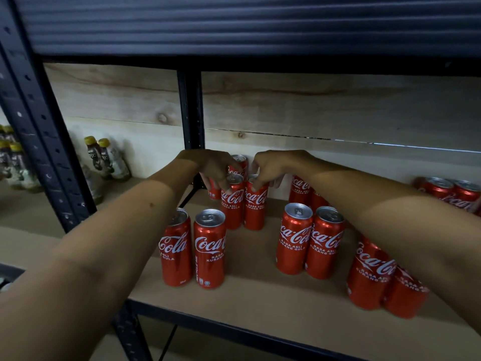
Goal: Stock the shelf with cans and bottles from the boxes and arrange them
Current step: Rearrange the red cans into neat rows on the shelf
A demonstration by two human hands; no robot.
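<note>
both hands grip red cans at the far middle of the shelf.
left hand (216,168) curls around one can (232,201); right hand (270,166) pinches the top of its neighbour (255,204), the two touching. other cans stand nearer.

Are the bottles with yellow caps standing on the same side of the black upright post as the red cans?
No, the bottles stand left of the post, the red cans right of it.

Right forearm (390,225) hides cans (374,272); far-left bottles (10,162) blurred.
</note>
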